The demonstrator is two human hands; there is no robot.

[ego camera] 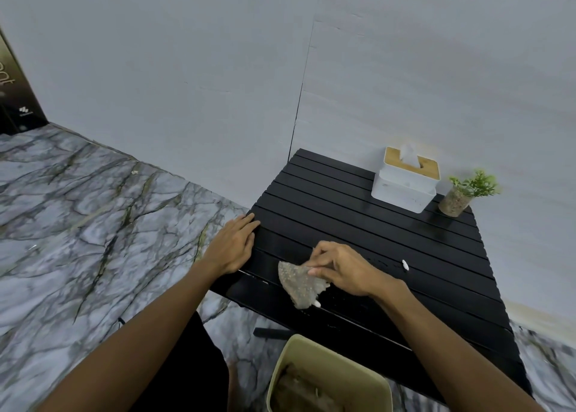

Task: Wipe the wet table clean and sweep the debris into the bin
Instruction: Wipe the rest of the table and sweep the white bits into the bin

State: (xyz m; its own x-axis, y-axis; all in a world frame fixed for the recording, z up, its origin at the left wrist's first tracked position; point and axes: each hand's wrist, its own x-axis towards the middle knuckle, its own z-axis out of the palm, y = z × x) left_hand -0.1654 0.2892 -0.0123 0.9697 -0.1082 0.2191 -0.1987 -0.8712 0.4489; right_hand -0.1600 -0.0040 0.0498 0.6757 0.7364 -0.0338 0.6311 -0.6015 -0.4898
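On the slatted black table (358, 224), we are pinching a soiled tissue (300, 283) in our right hand (343, 269), wiping toward the bin (330, 377) below the near edge; our left hand (233, 243) is lying flat, bracing. Next we judge the white scrap (405, 264) needs sweeping in.

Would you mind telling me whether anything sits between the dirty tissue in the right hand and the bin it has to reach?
Nothing visible does. The right hand holds the soiled tissue on the black table close to its near edge, and the open bin stands on the floor just below that edge, with only bare slats between them.
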